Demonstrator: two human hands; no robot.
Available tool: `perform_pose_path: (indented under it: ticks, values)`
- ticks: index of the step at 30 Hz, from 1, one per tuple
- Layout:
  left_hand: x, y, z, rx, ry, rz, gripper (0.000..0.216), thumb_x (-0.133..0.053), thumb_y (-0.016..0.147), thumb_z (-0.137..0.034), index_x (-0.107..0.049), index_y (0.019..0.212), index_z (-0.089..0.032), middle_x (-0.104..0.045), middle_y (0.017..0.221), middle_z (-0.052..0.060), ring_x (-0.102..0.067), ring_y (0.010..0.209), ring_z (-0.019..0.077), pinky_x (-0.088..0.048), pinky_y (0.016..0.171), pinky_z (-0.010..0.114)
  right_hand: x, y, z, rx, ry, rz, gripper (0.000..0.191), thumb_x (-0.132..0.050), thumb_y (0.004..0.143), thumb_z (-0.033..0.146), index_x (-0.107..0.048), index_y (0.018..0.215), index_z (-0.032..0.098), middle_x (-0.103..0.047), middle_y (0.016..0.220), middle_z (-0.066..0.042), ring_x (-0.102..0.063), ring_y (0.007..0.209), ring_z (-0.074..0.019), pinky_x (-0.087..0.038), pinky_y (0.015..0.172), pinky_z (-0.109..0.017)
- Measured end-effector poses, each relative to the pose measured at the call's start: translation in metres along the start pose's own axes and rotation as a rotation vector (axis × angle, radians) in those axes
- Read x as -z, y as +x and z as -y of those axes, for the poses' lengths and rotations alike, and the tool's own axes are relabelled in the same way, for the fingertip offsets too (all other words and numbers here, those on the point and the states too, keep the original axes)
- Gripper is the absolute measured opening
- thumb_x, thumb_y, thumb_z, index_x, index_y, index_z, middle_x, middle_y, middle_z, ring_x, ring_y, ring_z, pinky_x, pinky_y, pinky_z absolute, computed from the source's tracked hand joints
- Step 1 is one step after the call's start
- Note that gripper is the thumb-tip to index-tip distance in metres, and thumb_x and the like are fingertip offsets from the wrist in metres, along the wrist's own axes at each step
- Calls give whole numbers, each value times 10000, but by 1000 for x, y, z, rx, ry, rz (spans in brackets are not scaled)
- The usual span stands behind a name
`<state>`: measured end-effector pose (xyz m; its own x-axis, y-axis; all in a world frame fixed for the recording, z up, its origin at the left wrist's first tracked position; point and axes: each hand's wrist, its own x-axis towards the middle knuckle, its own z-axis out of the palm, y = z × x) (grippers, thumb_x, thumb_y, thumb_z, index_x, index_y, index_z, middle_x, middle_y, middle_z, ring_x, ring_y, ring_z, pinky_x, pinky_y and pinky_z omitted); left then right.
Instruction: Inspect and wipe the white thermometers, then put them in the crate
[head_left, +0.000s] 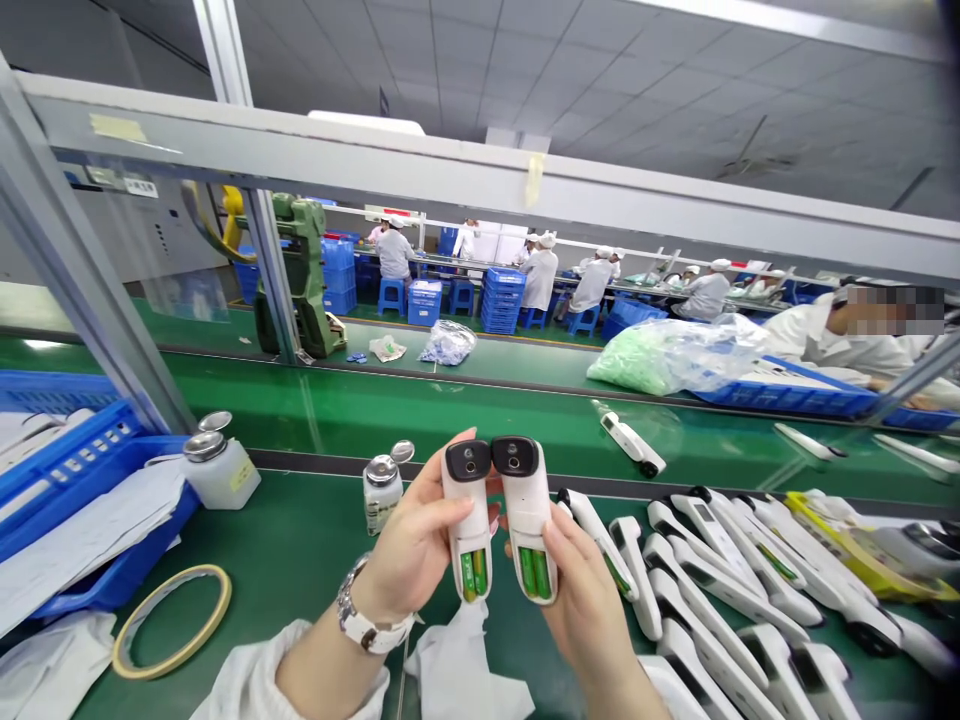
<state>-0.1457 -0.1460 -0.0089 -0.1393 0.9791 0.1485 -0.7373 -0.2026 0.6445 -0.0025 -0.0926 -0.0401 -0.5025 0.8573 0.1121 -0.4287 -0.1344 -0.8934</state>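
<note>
Left hand (pixel 420 545) grips one white device (pixel 471 528), right hand (pixel 579 580) its twin (pixel 523 512), fingers closed, both above the tabletop (pixel 300 560), short of its far edge; checking seems underway, and the next move likely calls for keeping the green batteries (pixel 535 572) seated.

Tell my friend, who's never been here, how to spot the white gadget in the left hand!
Start at the nearest green workbench, then find the left hand with a silver-and-white band on its wrist. It holds a white gadget with green batteries showing. The right hand holds a lookalike, but that wrist shows no band.
</note>
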Motion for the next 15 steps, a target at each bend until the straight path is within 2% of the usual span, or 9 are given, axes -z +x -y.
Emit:
perform_pose_path:
  ticks: [4,7,9,12,15]
  values:
    - [-4,-3,-2,4,70,-51,570,-572,792,-110,-404,1310,-280,-604,1186,58,-547,1105,234,-461,796,298,1,-2,0,42,-138,57,271,-562,857,355,-618,1113,288,-666,1095,-27,-518,1169,-249,-395,1015,-394]
    - [-6,-5,-3,15,133,-105,679,-593,807,-176,-270,1373,-370,-578,1213,42,-572,1053,210,-475,787,293,3,-3,-2,41,-209,26,333,-558,862,353,-568,1190,297,-621,1193,-29,-504,1185,-251,-390,1019,-399]
    - [-5,-6,-4,17,166,-128,690,-589,817,-210,-237,1375,-412,-595,1159,31,-595,979,187,-488,791,308,4,-3,-4,49,-247,-1,371,-570,854,358,-548,1220,297,-586,1250,-30,-495,1194,-257,-401,1011,-400]
    - [-5,-4,-4,-2,181,-145,663,-592,812,-206,-277,1362,-398,-621,1054,26,-604,876,155,-500,759,287,4,-3,-5,72,-275,-21,387,-594,838,364,-552,1219,305,-570,1275,-24,-498,1192,-252,-405,1015,-391]
    - [-6,-4,-6,-12,161,-155,614,-583,815,-190,-323,1342,-367,-618,1038,27,-600,844,142,-500,734,263,2,-2,-3,98,-284,-14,390,-616,826,346,-552,1211,332,-559,1289,-1,-477,1216,-227,-414,1020,-362]
